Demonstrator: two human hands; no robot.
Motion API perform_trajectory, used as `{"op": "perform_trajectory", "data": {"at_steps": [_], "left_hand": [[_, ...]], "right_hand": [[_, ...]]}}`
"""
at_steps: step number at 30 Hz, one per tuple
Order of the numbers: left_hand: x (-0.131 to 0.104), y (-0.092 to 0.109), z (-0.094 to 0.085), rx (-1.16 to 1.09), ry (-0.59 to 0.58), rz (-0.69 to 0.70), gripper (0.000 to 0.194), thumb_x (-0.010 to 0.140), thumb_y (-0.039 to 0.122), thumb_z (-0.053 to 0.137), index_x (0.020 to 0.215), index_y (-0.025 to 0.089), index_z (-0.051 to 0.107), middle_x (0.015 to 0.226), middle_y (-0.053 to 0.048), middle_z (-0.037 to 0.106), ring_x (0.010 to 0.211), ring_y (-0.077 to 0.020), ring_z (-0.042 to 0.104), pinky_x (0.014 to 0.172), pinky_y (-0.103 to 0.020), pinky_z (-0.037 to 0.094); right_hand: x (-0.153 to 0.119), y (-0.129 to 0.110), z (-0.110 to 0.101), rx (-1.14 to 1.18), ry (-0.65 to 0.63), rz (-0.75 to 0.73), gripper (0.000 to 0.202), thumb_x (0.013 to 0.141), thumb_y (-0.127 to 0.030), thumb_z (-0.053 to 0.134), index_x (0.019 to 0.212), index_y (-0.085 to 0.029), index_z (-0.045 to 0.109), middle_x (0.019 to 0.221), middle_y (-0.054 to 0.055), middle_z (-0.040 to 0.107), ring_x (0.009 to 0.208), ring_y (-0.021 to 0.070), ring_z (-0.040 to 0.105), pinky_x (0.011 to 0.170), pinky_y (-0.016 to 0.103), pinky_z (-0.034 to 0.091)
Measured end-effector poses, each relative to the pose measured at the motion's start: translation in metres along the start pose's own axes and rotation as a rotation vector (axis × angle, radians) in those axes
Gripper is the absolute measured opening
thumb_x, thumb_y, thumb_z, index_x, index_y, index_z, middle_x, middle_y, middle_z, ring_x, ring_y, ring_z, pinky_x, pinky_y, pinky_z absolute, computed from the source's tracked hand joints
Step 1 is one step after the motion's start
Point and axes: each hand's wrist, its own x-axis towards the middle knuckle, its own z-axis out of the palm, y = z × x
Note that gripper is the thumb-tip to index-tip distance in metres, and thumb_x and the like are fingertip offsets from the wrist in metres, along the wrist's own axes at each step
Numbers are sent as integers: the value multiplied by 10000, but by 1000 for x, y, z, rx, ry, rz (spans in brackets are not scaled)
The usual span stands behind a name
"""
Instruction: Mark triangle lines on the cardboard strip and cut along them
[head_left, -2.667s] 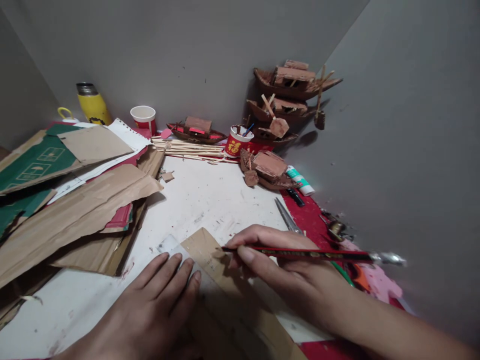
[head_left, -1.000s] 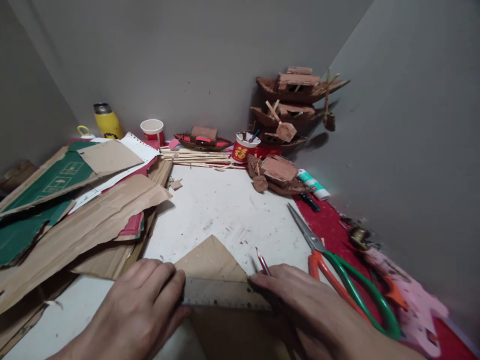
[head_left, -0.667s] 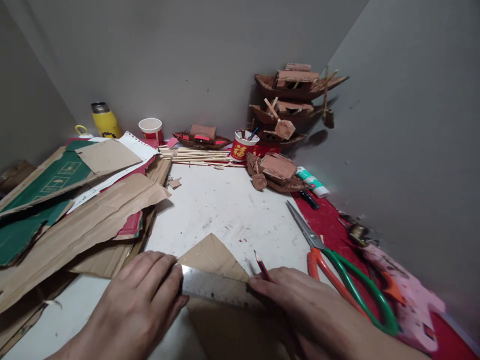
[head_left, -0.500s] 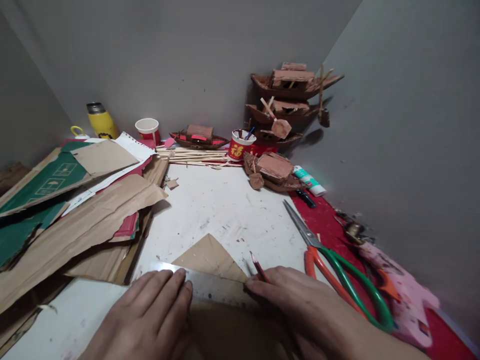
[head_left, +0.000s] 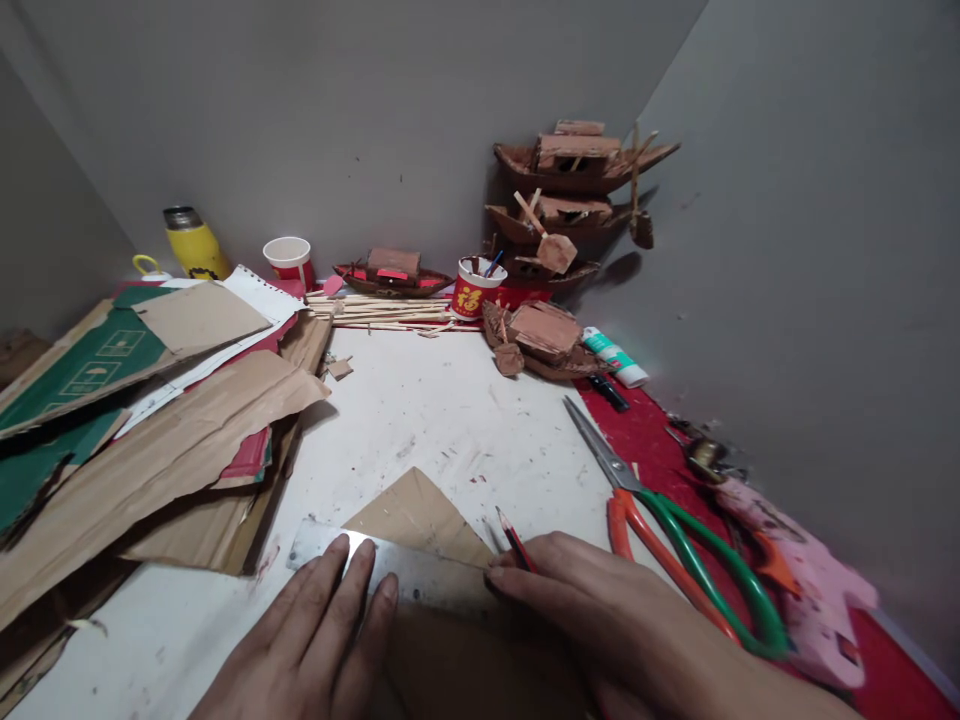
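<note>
Beneath my left hand lies a metal ruler; the fingers are spread flat and press on its left part. The ruler crosses a piece of brown cardboard, whose pointed corner sticks out beyond it; the near part is shadowed and partly covered by my hands. My right hand is closed around a red and black pencil, its tip pointing up and away. The right fingertips rest at the ruler's right end. To the right of that hand are large scissors with orange and green handles.
Torn cardboard sheets pile up on the left. At the back are a yellow bottle, paper cups, thin sticks and several model boats. A white and teal tube and a pink glue gun lie right.
My left hand has shifted slightly right on the ruler and its fingers have spread, showing more of the ruler's left end. The right hand still holds the pencil, hardly moved.
</note>
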Motion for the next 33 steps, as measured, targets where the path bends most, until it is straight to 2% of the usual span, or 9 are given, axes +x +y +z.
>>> {"op": "perform_trajectory", "data": {"at_steps": [3,10,15,20,24,30,33], "left_hand": [[1,0,-2,-25,-14,-18,503,962,326,480,1431,145,504,1437,-143,563,1292,-317,545,947,-349,542],[3,-3,-2,-14,7,11,638,931,590,521,1401,159,548,1399,-136,599,1268,-331,564,940,-359,550],[4,-1,-5,-29,-33,-26,622,925,590,538,1381,169,566,1392,-133,606,1280,-330,553,983,-389,522],[5,-1,-3,-14,1,-10,689,902,644,539,1383,152,560,1403,-157,591,1283,-334,550,959,-372,531],[5,-2,-1,-34,10,-25,695,902,642,542,1396,152,547,1426,-162,568,1313,-339,520,994,-380,507],[5,2,-3,-115,-16,-79,541,965,451,516,1417,153,521,1462,-138,538,1358,-332,468,1058,-409,452],[5,2,-3,-109,-30,-69,543,963,454,517,1412,149,527,1459,-140,542,1351,-337,474,1048,-411,461]], "right_hand": [[-3,1,-1,-48,-9,-4,647,849,6,451,1440,-253,397,1086,97,620,942,202,630,760,296,536],[3,-2,-3,-49,-21,-16,602,854,5,443,1405,-236,407,986,65,608,840,177,618,713,276,524],[12,-10,-9,-46,7,-28,540,812,19,426,1278,-252,474,880,22,596,721,155,594,618,247,491],[12,-11,-10,-55,-11,-18,527,829,-5,429,1297,-245,457,887,29,600,720,155,601,622,250,502],[10,-9,-10,-68,-21,-27,572,825,-5,439,1349,-235,435,912,44,604,745,163,606,630,254,507],[11,-7,-12,-79,13,-16,645,784,25,452,1361,-264,463,912,37,621,753,171,613,637,262,514],[9,-6,-10,-88,15,-2,630,802,32,434,1362,-254,473,940,47,624,793,174,623,674,271,527]]}}
